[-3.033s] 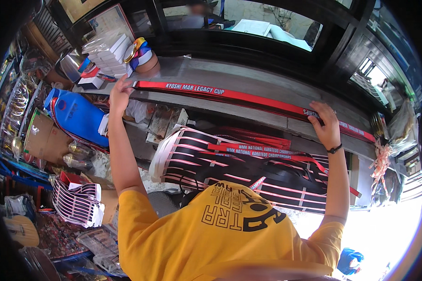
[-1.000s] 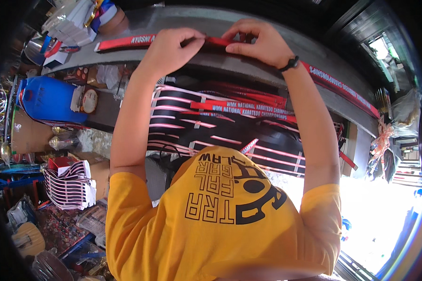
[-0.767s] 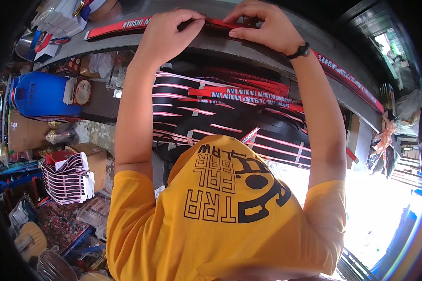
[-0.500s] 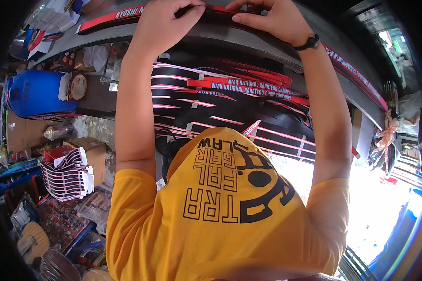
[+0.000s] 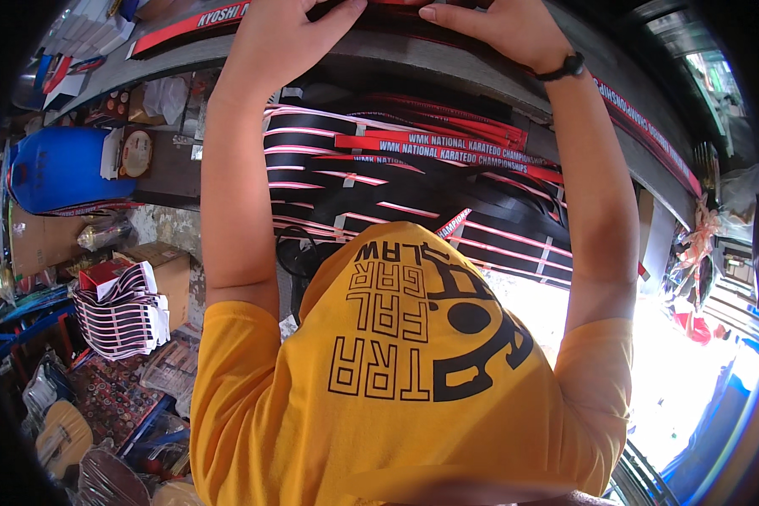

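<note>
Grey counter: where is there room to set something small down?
Left of the left hand, a narrow strip of grey counter shows bare between red ribbon and front edge. Crowded: left end, white boxes; below, striped straps.

I can see a long, flat, red fabric strap with white printed lettering (image 5: 190, 29), stretched lengthwise along a grey ledge (image 5: 185, 61). Its left stretch slants upward from a squared, pale-tipped end, a dark edge showing beneath the red face. Its right stretch slopes down toward the far right. Of the middle I get only a red sliver at the upper border, too little to judge its shape there.
</note>
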{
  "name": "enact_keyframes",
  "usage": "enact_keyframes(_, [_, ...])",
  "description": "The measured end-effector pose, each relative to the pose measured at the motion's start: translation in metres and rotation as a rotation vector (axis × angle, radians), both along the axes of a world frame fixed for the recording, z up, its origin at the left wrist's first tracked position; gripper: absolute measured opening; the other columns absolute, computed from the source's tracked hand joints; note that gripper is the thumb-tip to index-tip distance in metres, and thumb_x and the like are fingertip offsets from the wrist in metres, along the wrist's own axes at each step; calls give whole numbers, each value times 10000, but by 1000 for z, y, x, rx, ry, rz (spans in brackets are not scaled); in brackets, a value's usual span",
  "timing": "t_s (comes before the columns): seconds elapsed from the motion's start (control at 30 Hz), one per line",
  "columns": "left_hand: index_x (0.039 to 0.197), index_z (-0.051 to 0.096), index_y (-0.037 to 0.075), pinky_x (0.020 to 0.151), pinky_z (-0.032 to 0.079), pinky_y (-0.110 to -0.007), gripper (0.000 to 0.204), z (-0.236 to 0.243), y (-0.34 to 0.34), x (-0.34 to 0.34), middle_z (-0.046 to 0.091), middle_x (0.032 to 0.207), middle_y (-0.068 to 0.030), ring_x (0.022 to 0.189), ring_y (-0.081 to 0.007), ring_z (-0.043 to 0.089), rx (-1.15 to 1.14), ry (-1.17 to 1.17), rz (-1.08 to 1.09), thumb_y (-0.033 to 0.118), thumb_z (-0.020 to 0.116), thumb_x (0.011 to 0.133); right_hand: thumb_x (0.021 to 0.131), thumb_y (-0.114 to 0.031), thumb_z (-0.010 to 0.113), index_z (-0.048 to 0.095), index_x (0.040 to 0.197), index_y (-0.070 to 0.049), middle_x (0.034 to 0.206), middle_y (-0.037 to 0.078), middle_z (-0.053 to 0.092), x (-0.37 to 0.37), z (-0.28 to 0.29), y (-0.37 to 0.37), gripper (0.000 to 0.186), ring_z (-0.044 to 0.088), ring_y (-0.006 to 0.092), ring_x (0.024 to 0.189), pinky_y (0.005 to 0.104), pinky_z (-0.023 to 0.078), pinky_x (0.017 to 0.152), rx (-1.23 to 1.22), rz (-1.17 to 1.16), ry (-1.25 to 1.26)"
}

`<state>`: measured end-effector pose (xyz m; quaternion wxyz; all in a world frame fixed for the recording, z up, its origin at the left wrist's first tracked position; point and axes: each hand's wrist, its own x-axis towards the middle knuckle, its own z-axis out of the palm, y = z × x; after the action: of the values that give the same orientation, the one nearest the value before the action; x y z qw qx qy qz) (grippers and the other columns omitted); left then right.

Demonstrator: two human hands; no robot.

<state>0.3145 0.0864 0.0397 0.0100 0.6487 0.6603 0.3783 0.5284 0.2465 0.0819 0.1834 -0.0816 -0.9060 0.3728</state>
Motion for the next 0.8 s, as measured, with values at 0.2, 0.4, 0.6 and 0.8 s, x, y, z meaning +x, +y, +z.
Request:
enact_keyframes(0.2, [1111,760,124,832,512,-284,287,6,0,5,760,1005,-54,905,-189,705,10,52,1,343,725,928,883,-169,746,773,1036,-47,940,68,707,1,3,-3,198,626,149,840,287,490,732,6,-22,-19])
enact_keyframes(0.4, [981,737,-38,729,546,-339,229,23,-3,23,736,919,-202,802,-301,721,1,-82,32,175,739,897,860,-172,764,778,1033,-53,940,69,712,0,4,-3,210,632,165,855,293,492,743,36,-16,-12])
enact_keyframes(0.6, [965,733,-41,713,541,-341,217,31,-5,29,733,899,-199,780,-298,716,16,-92,20,165,735,898,859,-172,766,778,1040,-55,965,78,720,0,5,-3,216,636,169,867,293,494,756,48,-3,-15])
enact_keyframes(0.8, [961,733,-43,726,546,-342,234,30,-3,28,734,899,-199,793,-299,721,14,-93,43,182,735,899,861,-168,761,779,1044,-56,965,77,717,0,4,-4,215,636,166,862,292,496,756,1,-36,-30])
